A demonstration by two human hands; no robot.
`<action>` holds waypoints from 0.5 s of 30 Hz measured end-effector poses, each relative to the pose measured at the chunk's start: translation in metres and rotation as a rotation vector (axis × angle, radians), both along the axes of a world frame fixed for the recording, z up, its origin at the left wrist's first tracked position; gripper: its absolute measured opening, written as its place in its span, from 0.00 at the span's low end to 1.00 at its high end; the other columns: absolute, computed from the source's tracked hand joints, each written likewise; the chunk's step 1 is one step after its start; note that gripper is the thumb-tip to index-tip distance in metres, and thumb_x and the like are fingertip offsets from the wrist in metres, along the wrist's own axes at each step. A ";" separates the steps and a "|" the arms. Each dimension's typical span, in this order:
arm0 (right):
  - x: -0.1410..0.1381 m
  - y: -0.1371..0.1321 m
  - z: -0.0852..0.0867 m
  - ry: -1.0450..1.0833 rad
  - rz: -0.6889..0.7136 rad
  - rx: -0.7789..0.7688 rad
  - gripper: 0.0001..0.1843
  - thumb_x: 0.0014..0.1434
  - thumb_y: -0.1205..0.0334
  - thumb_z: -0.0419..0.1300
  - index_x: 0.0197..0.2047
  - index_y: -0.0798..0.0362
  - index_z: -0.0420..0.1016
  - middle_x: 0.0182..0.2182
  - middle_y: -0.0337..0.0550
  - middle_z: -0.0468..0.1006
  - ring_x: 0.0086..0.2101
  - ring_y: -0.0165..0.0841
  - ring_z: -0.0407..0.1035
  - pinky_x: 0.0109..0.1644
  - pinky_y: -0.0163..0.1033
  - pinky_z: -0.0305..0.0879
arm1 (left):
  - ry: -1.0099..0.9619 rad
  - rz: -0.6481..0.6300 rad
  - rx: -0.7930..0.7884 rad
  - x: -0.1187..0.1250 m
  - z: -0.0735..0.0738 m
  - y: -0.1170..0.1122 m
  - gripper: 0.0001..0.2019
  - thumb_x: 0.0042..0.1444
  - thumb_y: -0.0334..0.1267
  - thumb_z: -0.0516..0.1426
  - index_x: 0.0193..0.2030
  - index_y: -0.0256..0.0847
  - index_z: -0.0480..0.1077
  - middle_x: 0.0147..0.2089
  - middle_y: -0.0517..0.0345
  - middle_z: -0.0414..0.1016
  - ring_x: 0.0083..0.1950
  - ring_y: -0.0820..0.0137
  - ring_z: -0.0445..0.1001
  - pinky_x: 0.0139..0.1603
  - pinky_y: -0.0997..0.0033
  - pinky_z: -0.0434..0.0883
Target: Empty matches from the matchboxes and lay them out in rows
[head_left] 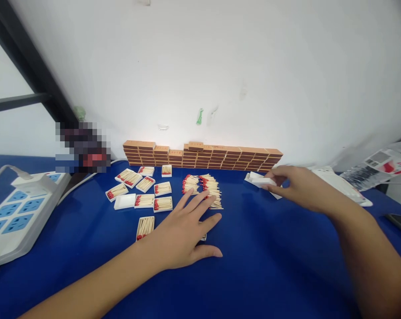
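Observation:
My left hand (190,230) is spread over the blue tabletop, its fingertips at the near edge of a pile of loose red-tipped matches (212,190). Part of a small tray shows under that hand, mostly hidden. To the right, my right hand (287,181) pinches a white matchbox tray (263,181) between thumb and fingers. Other white trays (253,175) lie right by it. Left of the pile are several trays filled with matches (163,204). An upside-down or empty-looking white tray (125,201) sits among them.
A long stack of brown matchboxes (220,157) stands against the white wall. At the left is a white power strip (24,212) with a plugged-in charger (32,182). Plastic packaging (380,166) lies at the right, near a dark phone-like object (400,223).

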State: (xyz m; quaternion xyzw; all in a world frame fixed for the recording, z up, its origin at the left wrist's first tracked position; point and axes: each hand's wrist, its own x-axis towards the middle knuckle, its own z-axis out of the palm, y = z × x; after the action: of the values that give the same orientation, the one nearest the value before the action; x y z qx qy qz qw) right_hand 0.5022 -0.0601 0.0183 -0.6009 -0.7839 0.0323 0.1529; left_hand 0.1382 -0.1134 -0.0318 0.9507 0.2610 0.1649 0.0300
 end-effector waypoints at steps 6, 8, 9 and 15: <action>-0.007 -0.008 -0.008 -0.111 -0.047 -0.238 0.13 0.64 0.52 0.64 0.43 0.51 0.85 0.43 0.51 0.88 0.42 0.48 0.81 0.41 0.46 0.71 | -0.031 0.097 -0.132 -0.036 0.022 0.007 0.28 0.57 0.50 0.70 0.61 0.39 0.77 0.55 0.46 0.76 0.62 0.50 0.73 0.63 0.46 0.74; -0.012 -0.011 -0.011 -0.129 -0.072 -0.196 0.15 0.64 0.52 0.65 0.46 0.54 0.85 0.46 0.55 0.87 0.45 0.51 0.81 0.45 0.49 0.73 | 0.003 0.119 -0.179 -0.041 0.026 0.009 0.21 0.58 0.48 0.70 0.54 0.41 0.79 0.51 0.50 0.76 0.56 0.53 0.74 0.58 0.50 0.75; -0.015 -0.013 -0.011 -0.134 -0.073 -0.153 0.15 0.65 0.52 0.65 0.47 0.54 0.85 0.47 0.56 0.87 0.47 0.53 0.81 0.48 0.50 0.74 | 0.016 0.120 -0.196 -0.042 0.027 0.010 0.17 0.59 0.47 0.69 0.51 0.41 0.79 0.49 0.51 0.76 0.54 0.55 0.75 0.56 0.51 0.76; -0.074 -0.029 -0.011 0.022 0.179 0.240 0.11 0.72 0.59 0.59 0.50 0.51 0.81 0.45 0.51 0.86 0.46 0.47 0.80 0.51 0.54 0.76 | 0.039 0.135 -0.110 -0.040 0.022 0.016 0.11 0.66 0.45 0.64 0.46 0.39 0.79 0.43 0.51 0.75 0.50 0.56 0.74 0.52 0.52 0.74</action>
State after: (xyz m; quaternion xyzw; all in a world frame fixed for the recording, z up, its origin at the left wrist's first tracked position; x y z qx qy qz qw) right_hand 0.4282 -0.0887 0.0071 -0.5058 -0.8308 -0.0414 0.2287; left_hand 0.0983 -0.0972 -0.0096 0.9309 0.3335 0.1333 0.0659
